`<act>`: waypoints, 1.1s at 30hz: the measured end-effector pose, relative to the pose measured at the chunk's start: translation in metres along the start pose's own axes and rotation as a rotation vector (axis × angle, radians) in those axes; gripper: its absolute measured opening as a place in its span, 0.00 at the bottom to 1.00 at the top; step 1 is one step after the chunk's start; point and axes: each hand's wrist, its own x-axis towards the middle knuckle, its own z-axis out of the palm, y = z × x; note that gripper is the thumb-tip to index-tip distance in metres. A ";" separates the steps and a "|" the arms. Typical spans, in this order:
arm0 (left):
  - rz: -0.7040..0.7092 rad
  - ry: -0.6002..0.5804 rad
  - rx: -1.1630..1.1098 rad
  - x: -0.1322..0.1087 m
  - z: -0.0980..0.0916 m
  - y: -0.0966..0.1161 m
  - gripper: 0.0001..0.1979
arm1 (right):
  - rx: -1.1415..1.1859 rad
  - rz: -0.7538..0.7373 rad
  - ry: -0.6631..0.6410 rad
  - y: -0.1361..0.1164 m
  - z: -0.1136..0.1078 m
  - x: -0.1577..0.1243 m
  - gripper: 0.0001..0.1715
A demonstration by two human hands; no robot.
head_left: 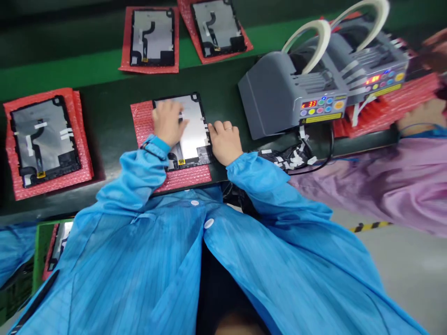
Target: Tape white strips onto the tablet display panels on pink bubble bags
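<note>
A tablet screen assembly [194, 136], silver-backed with a black frame, lies on red bubble wrap [188, 178] in front of me. My left hand [170, 122] is over its upper left part, fingers apart and slightly blurred; whether they touch the panel I cannot tell. At the panel's right edge is my right hand [225, 141], its fingers curled and the foremost fingertip against the black frame. The thumb of that hand is hidden. Below my left hand, a dark flex cable with a yellow end [181, 162] shows on the panel.
Similar panels on red wrap lie at the left [49, 139], back [153, 39] and back right [218, 28]. Two grey tape dispensers [272, 93] stand right, with cables and tape scraps [296, 156] before them. A co-worker's pink sleeve [391, 181] reaches in from the right.
</note>
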 end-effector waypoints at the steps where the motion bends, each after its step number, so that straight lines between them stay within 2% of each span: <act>1: -0.094 0.020 0.027 -0.007 -0.007 -0.010 0.20 | 0.050 0.006 0.027 0.004 0.001 0.003 0.26; 3: -0.266 -0.017 0.086 -0.020 -0.018 -0.027 0.24 | 0.157 0.069 0.044 0.008 0.005 0.010 0.22; 4: -0.306 -0.064 0.109 -0.026 -0.021 -0.032 0.24 | 0.199 0.121 0.039 0.008 0.007 0.014 0.20; 7: -0.260 -0.149 0.137 -0.036 -0.017 -0.035 0.21 | 0.247 0.279 0.009 -0.002 0.008 0.024 0.14; 10: -0.222 -0.134 0.139 -0.035 -0.013 -0.031 0.20 | 0.290 0.362 -0.033 -0.015 0.000 0.029 0.09; 14: -0.227 -0.133 0.119 -0.040 -0.029 -0.035 0.21 | 0.409 0.350 -0.007 -0.028 -0.018 0.020 0.06; 18: -0.245 -0.113 0.136 -0.062 -0.044 -0.045 0.21 | 0.408 0.268 0.025 -0.043 -0.023 0.005 0.06; 21: -0.295 -0.144 0.168 -0.078 -0.039 -0.052 0.20 | 0.255 0.238 -0.058 -0.053 -0.016 -0.001 0.08; 25: -0.428 -0.076 0.213 -0.091 -0.028 -0.054 0.27 | 0.094 0.264 -0.067 -0.055 -0.009 0.004 0.16; 27: -0.457 -0.118 0.194 -0.094 -0.026 -0.052 0.27 | 0.103 0.296 -0.096 -0.054 -0.008 0.012 0.16; 30: -0.423 -0.201 0.115 -0.094 -0.023 -0.048 0.21 | 0.180 0.315 -0.189 -0.052 -0.008 0.026 0.11; 33: -0.390 -0.199 0.061 -0.092 -0.017 -0.045 0.19 | 0.400 0.326 -0.103 -0.055 -0.007 0.028 0.11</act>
